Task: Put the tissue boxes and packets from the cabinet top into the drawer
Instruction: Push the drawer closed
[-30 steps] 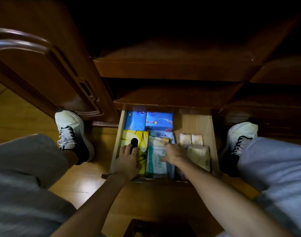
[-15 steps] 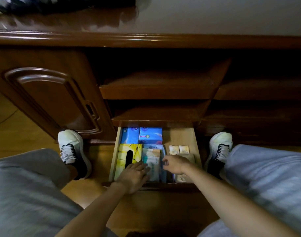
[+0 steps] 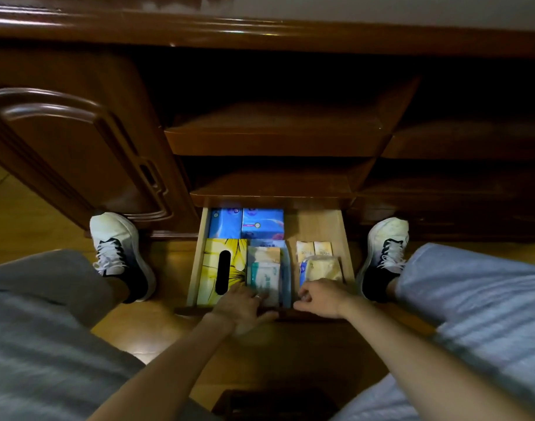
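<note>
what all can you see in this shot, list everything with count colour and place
drawer: 1, light wood, pulled open at the cabinet's foot
blue tissue boxes: 2, blue, back left of drawer
yellow tissue box: 1, yellow with black slot, front left
tissue packets: several, pale, teal and blue, middle and right of drawer; exact count unclear
cabinet: 1, dark brown, door at left, open shelves above drawer
floor: wood, yellowish
shoes: 2, white and black, either side of drawer
left hand: at drawer's front edge
right hand: at front edge, by the right packets
</note>
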